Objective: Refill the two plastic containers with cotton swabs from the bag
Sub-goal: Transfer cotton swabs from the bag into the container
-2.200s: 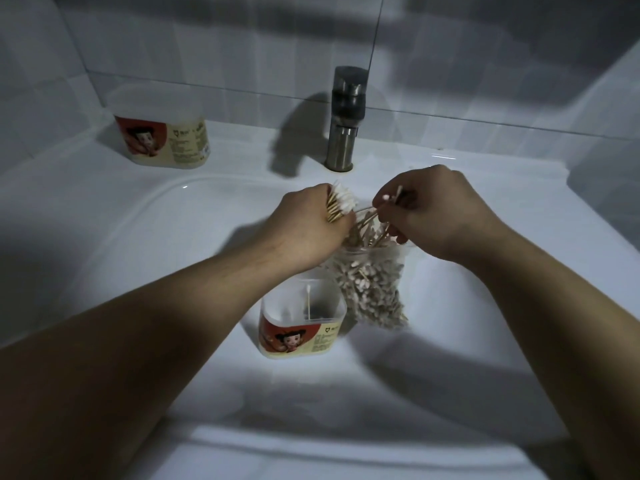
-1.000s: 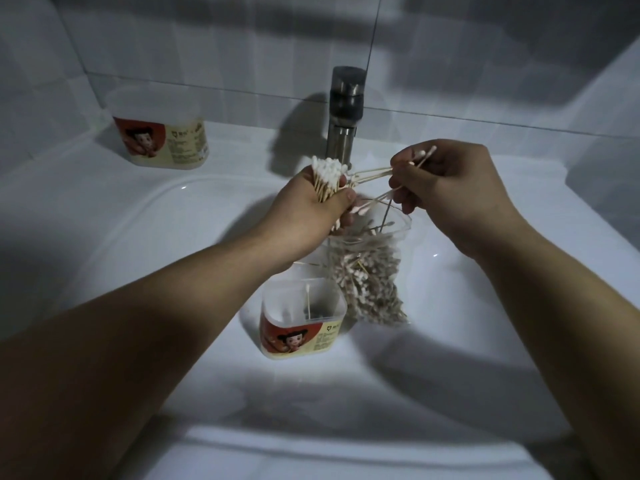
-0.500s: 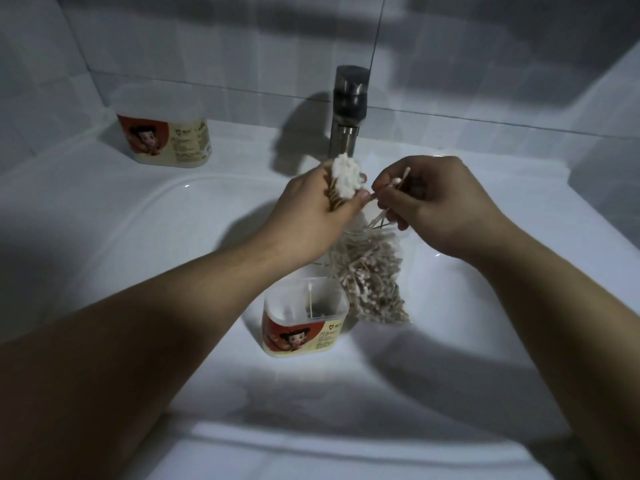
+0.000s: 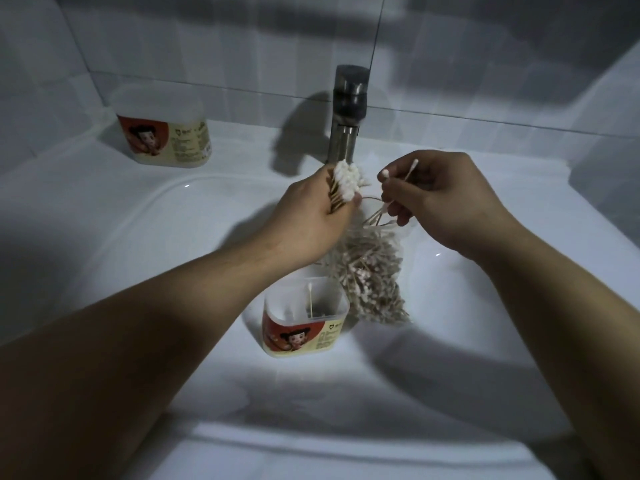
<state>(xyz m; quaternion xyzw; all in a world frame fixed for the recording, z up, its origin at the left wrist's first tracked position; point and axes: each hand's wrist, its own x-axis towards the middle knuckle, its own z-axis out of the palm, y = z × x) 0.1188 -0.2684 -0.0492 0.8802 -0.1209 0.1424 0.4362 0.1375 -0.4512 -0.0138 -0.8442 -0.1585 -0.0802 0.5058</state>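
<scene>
Two hands gather cotton swabs above a clear bag (image 4: 370, 271) in a white sink (image 4: 138, 237).
The near plastic container (image 4: 304, 327) stands open in the basin, holding one upright swab (image 4: 310, 301) and little else. The far container (image 4: 162, 133) sits on the back-left ledge; its contents cannot be told. The bag, packed with swabs, hangs just under both hands, its lower end beside the near container. The left hand (image 4: 311, 220) grips a thick bundle of swabs (image 4: 346, 183), tips up. The right hand (image 4: 446, 199) pinches a few loose swabs (image 4: 410, 173) just beside it, in front of the faucet (image 4: 348, 112).
</scene>
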